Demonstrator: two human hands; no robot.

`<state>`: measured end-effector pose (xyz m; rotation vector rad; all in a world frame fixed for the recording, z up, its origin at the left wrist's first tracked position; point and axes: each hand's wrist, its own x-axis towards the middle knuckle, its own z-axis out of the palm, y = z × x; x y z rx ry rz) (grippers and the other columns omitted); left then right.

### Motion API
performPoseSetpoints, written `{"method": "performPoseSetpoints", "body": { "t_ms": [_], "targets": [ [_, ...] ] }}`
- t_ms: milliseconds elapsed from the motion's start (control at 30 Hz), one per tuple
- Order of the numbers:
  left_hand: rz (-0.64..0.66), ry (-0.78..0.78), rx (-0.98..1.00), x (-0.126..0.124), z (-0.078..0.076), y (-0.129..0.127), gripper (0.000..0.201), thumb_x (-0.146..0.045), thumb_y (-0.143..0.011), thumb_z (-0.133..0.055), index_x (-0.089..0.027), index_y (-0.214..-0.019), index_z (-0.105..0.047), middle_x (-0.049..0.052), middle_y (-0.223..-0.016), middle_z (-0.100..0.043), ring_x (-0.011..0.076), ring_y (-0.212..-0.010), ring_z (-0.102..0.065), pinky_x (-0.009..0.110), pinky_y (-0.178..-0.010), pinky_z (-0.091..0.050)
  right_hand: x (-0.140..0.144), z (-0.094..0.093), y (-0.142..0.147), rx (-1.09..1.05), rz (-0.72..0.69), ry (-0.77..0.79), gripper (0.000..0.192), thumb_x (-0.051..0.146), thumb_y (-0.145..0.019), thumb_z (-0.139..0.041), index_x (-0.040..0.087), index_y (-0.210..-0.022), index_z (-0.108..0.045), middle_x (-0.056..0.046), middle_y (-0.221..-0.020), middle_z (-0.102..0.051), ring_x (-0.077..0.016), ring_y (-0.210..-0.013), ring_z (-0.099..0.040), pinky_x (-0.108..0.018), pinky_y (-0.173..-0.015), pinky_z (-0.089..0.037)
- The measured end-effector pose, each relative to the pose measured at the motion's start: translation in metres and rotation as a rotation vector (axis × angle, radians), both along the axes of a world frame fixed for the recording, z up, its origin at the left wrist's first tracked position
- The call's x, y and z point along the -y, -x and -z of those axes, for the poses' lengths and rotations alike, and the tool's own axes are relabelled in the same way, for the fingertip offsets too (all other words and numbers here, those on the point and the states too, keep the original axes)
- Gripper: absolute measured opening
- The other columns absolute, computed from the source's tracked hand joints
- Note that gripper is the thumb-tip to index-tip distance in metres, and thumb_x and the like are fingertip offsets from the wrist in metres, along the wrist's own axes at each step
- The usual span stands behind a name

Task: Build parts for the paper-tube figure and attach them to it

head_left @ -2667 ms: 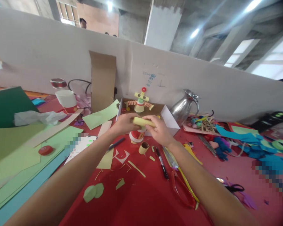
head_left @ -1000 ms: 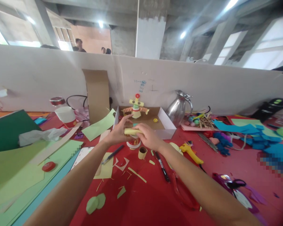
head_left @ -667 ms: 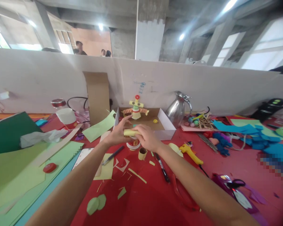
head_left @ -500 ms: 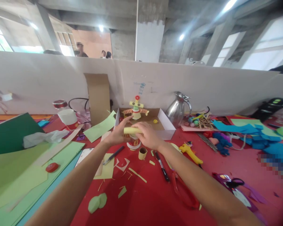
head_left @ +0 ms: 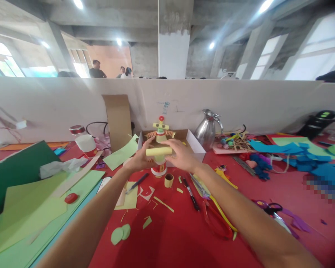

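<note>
A rolled yellow paper tube [head_left: 159, 151] lies level between my two hands above the red table. My left hand [head_left: 140, 159] grips its left end with thumb and fingers, and my right hand [head_left: 183, 155] closes around the right end. Just behind the tube stands a paper robot figure [head_left: 161, 136] with a yellow crosspiece, a red top and pleated orange arms. Its red and white lower part [head_left: 159, 168] shows below the tube; the middle is partly hidden. A short yellow cardboard ring [head_left: 169, 180] stands on the table under my right hand.
Right of centre lie a black marker [head_left: 191, 194], red-handled scissors [head_left: 216, 219] and a yellow glue gun [head_left: 226, 178]. A grey pen [head_left: 138, 182] and paper scraps lie at left centre. Behind stand an open box [head_left: 195, 146] and a steel jug [head_left: 208, 130]. Green sheets [head_left: 30, 204] cover the left.
My right hand has shifted right along the tube to its end, so more of the tube shows between my hands. The head view has tilted up slightly.
</note>
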<state>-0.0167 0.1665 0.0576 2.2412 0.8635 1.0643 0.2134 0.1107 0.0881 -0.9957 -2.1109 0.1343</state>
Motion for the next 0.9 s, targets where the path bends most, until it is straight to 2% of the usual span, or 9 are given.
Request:
{"method": "performPoseSetpoints", "body": {
  "t_ms": [100,233,300,367,500,600,667,767,900],
  "targets": [
    [0.035,0.01,-0.041,-0.002,0.003,0.002,0.112,-0.027,-0.063,-0.082,-0.029,-0.155,-0.018,0.011,-0.129,-0.054,0.0299,-0.119,-0.055,0.047,-0.099,-0.049,0.01,0.013,-0.009,-0.148,0.023,-0.014,0.058,0.013,-0.081,-0.068,0.029,-0.133,-0.049,-0.009,-0.132,-0.054,-0.027,-0.124,-0.051,-0.048,-0.104,-0.044],
    [0.068,0.033,0.014,0.0,0.007,0.002,0.109,-0.031,-0.066,-0.081,-0.03,-0.155,-0.018,0.013,-0.142,-0.046,0.0316,-0.121,-0.056,0.047,-0.099,-0.05,0.023,0.055,-0.009,-0.423,0.172,0.078,0.064,0.021,-0.079,-0.072,0.026,-0.136,-0.043,-0.01,-0.127,-0.056,-0.026,-0.111,-0.058,-0.045,-0.093,-0.051],
    [0.046,0.017,0.003,0.001,0.008,0.004,0.108,-0.033,-0.065,-0.082,-0.03,-0.154,-0.021,0.014,-0.146,-0.043,0.032,-0.12,-0.056,0.049,-0.101,-0.048,0.027,0.074,-0.004,-0.474,0.23,0.15,0.068,0.025,-0.075,-0.076,0.025,-0.134,-0.043,-0.01,-0.123,-0.058,-0.0265,-0.106,-0.06,-0.048,-0.093,-0.051],
    [0.003,-0.012,-0.026,0.004,0.007,0.008,0.108,-0.035,-0.064,-0.083,-0.029,-0.154,-0.023,0.014,-0.149,-0.04,0.033,-0.123,-0.054,0.049,-0.104,-0.045,0.028,0.083,0.0,-0.486,0.251,0.179,0.07,0.029,-0.073,-0.08,0.025,-0.133,-0.043,-0.01,-0.122,-0.059,-0.0278,-0.108,-0.059,-0.051,-0.098,-0.047],
    [-0.084,-0.005,-0.066,0.017,-0.005,0.019,0.118,-0.04,-0.064,-0.084,-0.026,-0.156,-0.012,0.014,-0.134,-0.053,0.0314,-0.123,-0.054,0.051,-0.106,-0.041,0.027,0.077,0.002,-0.486,0.254,0.144,0.069,0.029,-0.073,-0.08,0.025,-0.132,-0.044,-0.01,-0.123,-0.059,-0.0295,-0.116,-0.056,-0.052,-0.103,-0.043],
    [-0.153,0.022,-0.048,0.034,-0.017,0.027,0.122,-0.042,-0.063,-0.085,-0.025,-0.156,-0.008,0.014,-0.13,-0.057,0.0317,-0.126,-0.052,0.053,-0.106,-0.039,0.029,0.07,-0.003,-0.463,0.25,0.135,0.067,0.027,-0.074,-0.078,0.025,-0.132,-0.045,-0.011,-0.123,-0.059,-0.0293,-0.116,-0.056,-0.051,-0.102,-0.044],
    [-0.201,0.037,-0.025,0.047,-0.02,0.029,0.118,-0.042,-0.064,-0.084,-0.026,-0.155,-0.012,0.015,-0.133,-0.056,0.0328,-0.13,-0.049,0.052,-0.105,-0.04,0.031,0.068,-0.006,-0.447,0.254,0.132,0.066,0.026,-0.074,-0.078,0.024,-0.132,-0.045,-0.011,-0.124,-0.059,-0.0293,-0.115,-0.056,-0.051,-0.102,-0.043],
    [-0.27,0.012,0.012,0.062,-0.017,0.026,0.104,-0.042,-0.068,-0.082,-0.027,-0.153,-0.023,0.015,-0.139,-0.054,0.0334,-0.133,-0.046,0.051,-0.106,-0.04,0.035,0.067,-0.006,-0.429,0.273,0.125,0.065,0.025,-0.075,-0.077,0.024,-0.132,-0.047,-0.012,-0.124,-0.059,-0.0299,-0.116,-0.055,-0.051,-0.101,-0.044],
    [-0.347,-0.092,0.053,0.071,-0.011,0.015,0.072,-0.038,-0.078,-0.074,-0.03,-0.143,-0.044,0.008,-0.14,-0.055,0.03,-0.132,-0.048,0.047,-0.108,-0.039,0.037,0.059,-0.005,-0.356,0.269,0.072,0.059,0.032,-0.078,-0.076,0.026,-0.131,-0.051,-0.011,-0.124,-0.06,-0.0308,-0.117,-0.054,-0.051,-0.101,-0.043]
  ]
}}
